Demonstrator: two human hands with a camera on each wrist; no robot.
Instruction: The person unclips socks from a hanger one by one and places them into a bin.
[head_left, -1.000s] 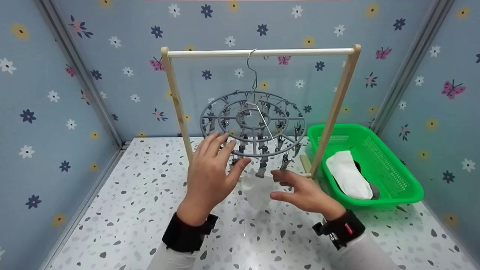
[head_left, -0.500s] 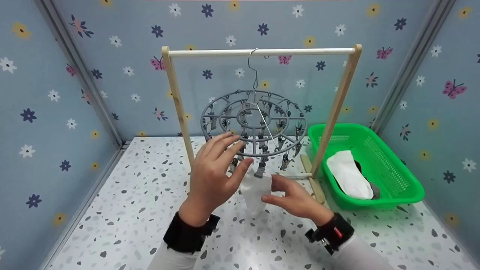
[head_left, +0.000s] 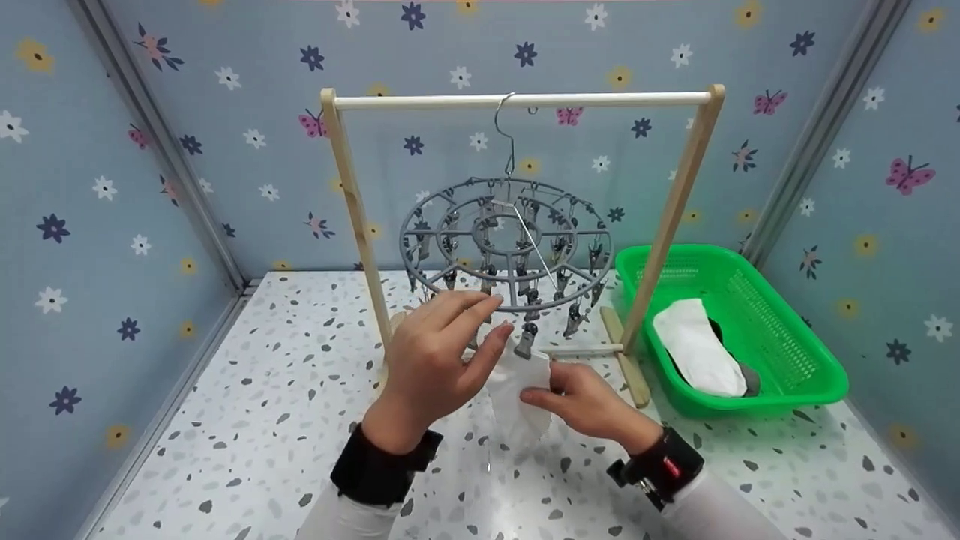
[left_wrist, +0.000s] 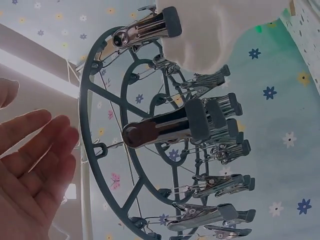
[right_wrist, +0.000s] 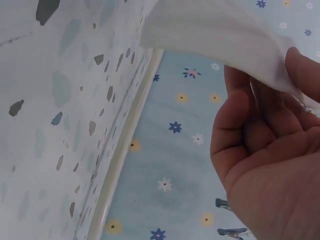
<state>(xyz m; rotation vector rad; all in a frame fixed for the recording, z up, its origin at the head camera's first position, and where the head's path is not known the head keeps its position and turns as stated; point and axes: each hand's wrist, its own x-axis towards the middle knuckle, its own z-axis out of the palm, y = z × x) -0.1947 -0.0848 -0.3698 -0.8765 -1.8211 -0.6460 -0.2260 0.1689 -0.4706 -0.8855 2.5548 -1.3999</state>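
Note:
A white sock (head_left: 517,397) hangs from a grey-tipped metal clip (head_left: 527,340) at the front of a round grey clip hanger (head_left: 512,289). My right hand (head_left: 592,401) pinches the sock's right edge just below the clip, the thumb on its near side. In the right wrist view the sock (right_wrist: 215,35) passes between thumb and fingers of that hand (right_wrist: 270,145). My left hand (head_left: 442,352) is raised at the hanger's front left rim, its fingers extended and holding nothing. The left wrist view shows a clip (left_wrist: 150,27) biting the sock's edge, with the left hand (left_wrist: 37,165) beside the ring.
The hanger hooks over the white bar (head_left: 420,102) of a wooden-legged rack (head_left: 671,217). To the right stands a green basket (head_left: 799,337) with another white sock (head_left: 701,349) and something dark under it. Patterned walls enclose the speckled table (head_left: 247,420) at the back and sides.
My right hand has moved left and taken hold of the sock's edge. The left hand has shifted slightly right and lower along the rim. The front clip swung a little.

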